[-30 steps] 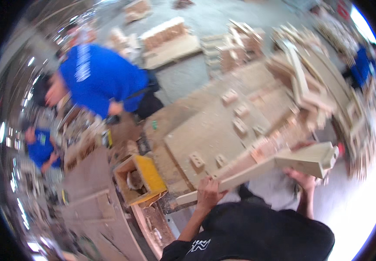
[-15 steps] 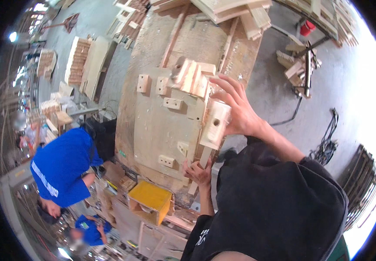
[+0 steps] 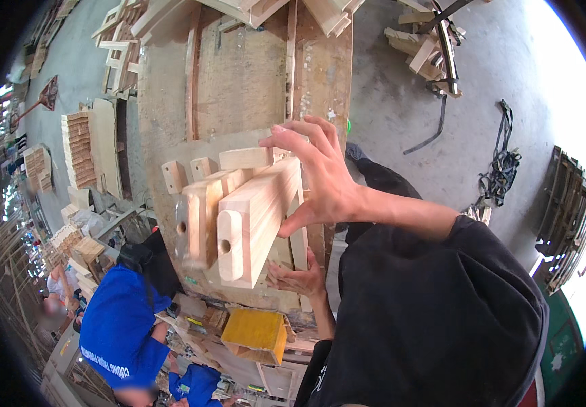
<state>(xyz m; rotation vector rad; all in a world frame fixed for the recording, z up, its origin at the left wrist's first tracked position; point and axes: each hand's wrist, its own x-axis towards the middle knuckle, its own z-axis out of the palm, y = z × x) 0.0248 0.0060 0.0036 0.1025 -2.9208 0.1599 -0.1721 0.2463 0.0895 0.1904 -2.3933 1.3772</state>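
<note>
Fingers splayed wide, the right hand [image 3: 327, 180] makes a broad C along the right flank of the beam [image 3: 259, 217], fingertips by its far end and thumb at its lower edge; the grip is well spread, and I cannot tell whether it bears the weight. At six o'clock below it, the left hand [image 3: 299, 279] lies loosely curled with its palm showing, partly behind the thin strip [image 3: 299, 247], so its hold is unclear too. Tilted with its holed, rounded end toward seven o'clock, the beam sits over the worktop [image 3: 242, 85], a second beam [image 3: 203, 216] just beside it at nine. Judged by how things lie, the handling looks part-way: the beam is shaped and drilled but seems not settled flat, while two small blocks [image 3: 173, 178] at ten o'clock stand apart from it, and a longer block [image 3: 245, 159] rests near its far end. As for pose, the right forearm reaches in level from three o'clock, wrist nearly straight, thumb pointing down-left; the left forearm rises steeply from six, fingers toward nine.
</note>
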